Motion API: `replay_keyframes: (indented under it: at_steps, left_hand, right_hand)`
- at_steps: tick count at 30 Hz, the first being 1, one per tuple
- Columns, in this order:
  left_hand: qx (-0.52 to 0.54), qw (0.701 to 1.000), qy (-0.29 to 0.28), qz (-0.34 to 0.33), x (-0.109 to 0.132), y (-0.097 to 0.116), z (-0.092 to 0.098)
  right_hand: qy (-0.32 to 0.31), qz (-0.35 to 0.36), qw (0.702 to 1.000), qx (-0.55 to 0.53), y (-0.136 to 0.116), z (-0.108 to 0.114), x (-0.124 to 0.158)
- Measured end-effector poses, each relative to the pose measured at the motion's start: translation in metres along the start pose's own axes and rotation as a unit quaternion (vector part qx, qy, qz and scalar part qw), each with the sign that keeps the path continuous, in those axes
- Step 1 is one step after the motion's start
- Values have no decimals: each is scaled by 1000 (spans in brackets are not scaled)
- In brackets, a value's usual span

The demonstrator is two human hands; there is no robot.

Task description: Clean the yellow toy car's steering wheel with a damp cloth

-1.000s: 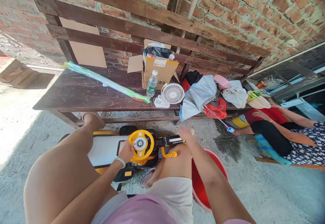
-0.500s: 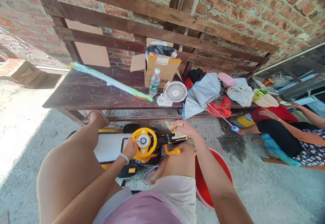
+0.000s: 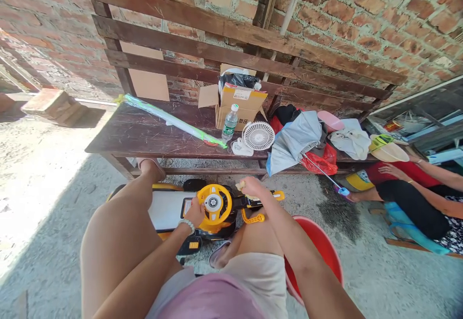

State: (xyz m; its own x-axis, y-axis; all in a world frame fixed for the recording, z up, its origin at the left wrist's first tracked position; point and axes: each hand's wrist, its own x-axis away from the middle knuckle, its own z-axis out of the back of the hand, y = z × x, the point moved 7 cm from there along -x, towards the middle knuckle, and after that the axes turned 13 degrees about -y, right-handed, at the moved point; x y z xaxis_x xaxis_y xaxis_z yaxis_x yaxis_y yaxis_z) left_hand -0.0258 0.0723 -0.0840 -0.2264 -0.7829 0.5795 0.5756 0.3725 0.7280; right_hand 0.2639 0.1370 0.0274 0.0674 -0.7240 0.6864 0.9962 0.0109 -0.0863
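- Shifting in toward the steering wheel since the earlier frame, the right hand [image 3: 252, 187] is now hovering closer over the toy car's black bar, and I'm reading its fingers as pinching a crumpled cloth [image 3: 239, 184].
- Sitting at about 6 to 7 o'clock from my view, the toy car [image 3: 170, 209] is standing on the concrete floor between the knees, with its white body and yellow trim facing me.
- Resting on the steering wheel [image 3: 214, 204], the left hand [image 3: 195, 212] is wearing a beaded bracelet [image 3: 186, 225]; I can't tell whether it is gripping the rim or only pressing against it.
- Standing just beside my right leg at about 4 o'clock, a red bucket [image 3: 318, 246] is showing its rim.
- Running across 12 o'clock, a wooden bench [image 3: 144, 138] is carrying a cardboard box [image 3: 235, 109], a water bottle [image 3: 230, 123], a white fan [image 3: 258, 135] and an umbrella [image 3: 292, 143].
- Sitting well apart at about 3 o'clock, another person is resting a hand [image 3: 390, 169] on their knee.
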Motion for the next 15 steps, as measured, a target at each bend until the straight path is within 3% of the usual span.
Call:
replay_keyframes:
  at_steps: [5, 8, 11, 13, 15]
  left_hand:
    - [10, 1000, -17, 13, 3, 4, -2]
    - [33, 999, -16, 16, 2, 4, -2]
    - [42, 998, -33, 26, 2, 1, -3]
    - [42, 998, -32, 23, 1, 0, -3]
    - [41, 999, -15, 17, 1, -2, -1]
  right_hand:
    - [59, -94, 993, -43, 62, -13, 10]
    - [81, -71, 985, -133, 87, -11, 15]
    - [81, -18, 968, -237, 83, -3, 7]
    - [62, 21, 954, -294, 63, -4, -6]
    - [5, 56, 949, -311, 32, -12, -22]
